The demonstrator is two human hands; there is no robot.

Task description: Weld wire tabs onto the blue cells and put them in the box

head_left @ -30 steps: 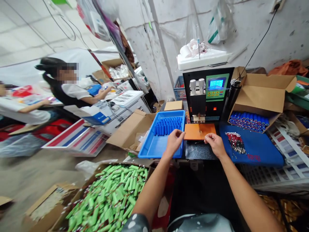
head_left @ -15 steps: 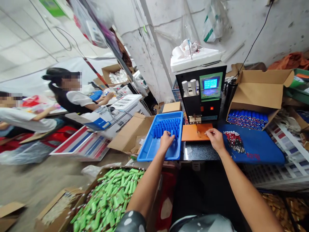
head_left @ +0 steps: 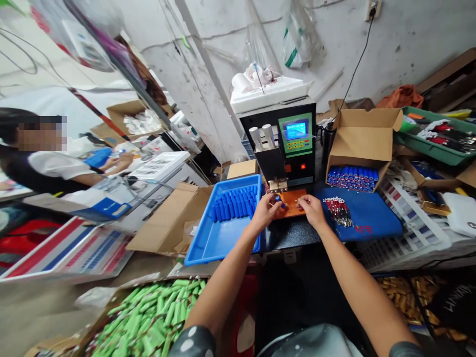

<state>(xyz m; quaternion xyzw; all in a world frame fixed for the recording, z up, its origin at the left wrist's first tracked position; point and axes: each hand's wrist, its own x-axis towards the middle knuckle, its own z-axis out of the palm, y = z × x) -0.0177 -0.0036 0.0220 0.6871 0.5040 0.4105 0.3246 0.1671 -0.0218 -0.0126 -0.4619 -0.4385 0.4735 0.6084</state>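
Note:
My left hand (head_left: 266,212) is closed on a blue cylindrical battery (head_left: 278,200), held over the left part of an orange board (head_left: 295,210). The fingertips of my right hand (head_left: 311,208) are pinched together above the board's right side. Whatever they hold is too small to make out. Directly behind both hands stands a black spot welder (head_left: 270,161) with a lit screen, its electrodes (head_left: 278,186) just over the board. Left of my hands, a blue tray (head_left: 219,254) carries rows of upright blue batteries (head_left: 236,204).
Red and black wire leads (head_left: 338,212) lie on a blue mat (head_left: 377,210) at right. Behind them an open carton (head_left: 366,136) holds blue batteries. Green wrapped packs (head_left: 159,312) fill a box at lower left. A co-worker (head_left: 55,168) sits at far left.
My left hand has moved from the tray to the board with a blue battery. My right hand stays pinched by the board. The view has turned right.

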